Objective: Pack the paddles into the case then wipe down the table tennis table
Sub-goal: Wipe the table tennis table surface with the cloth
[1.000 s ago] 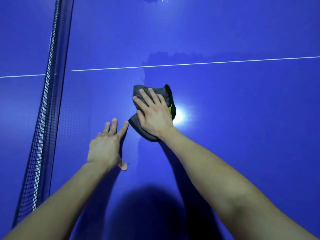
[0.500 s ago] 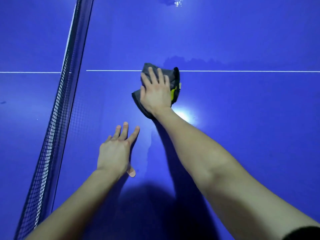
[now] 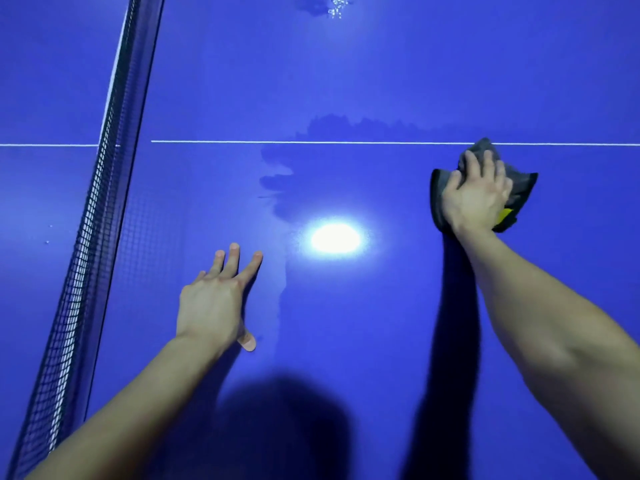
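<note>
Two bare hands are over the glossy blue table tennis table (image 3: 381, 323) in the head view. The right hand (image 3: 476, 197) lies on a crumpled dark grey cloth (image 3: 519, 183) with a yellow tag. Its fingers are laid straight over the cloth, pressing it to the surface just below the white centre line (image 3: 346, 142), far right. The left hand (image 3: 211, 303) lies palm down, fingers spread and holding nothing, nearer the black mesh net (image 3: 86, 237) at left. A bright lamp glare (image 3: 335, 238) sits between the hands.
</note>
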